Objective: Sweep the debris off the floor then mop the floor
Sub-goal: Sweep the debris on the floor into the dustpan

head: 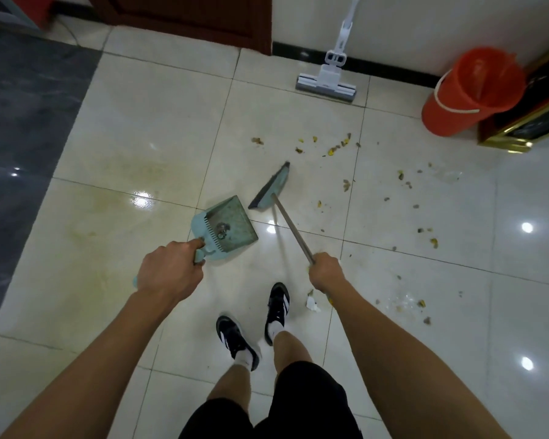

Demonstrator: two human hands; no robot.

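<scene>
Lying scattered on pale tiles, yellow-brown debris (339,147) beside teal broom (271,188)

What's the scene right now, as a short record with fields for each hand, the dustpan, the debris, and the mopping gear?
left hand: left hand grips the dustpan handle
right hand: right hand grips the broom stick
dustpan: a few scraps already inside, mouth towards the broom head
debris: debris scattered over the tiles to the right, with a white scrap by the right shoe
mopping gear: mop leaning on the wall, untouched; red bucket to its right
stage: sweeping unfinished, mopping not begun
</scene>
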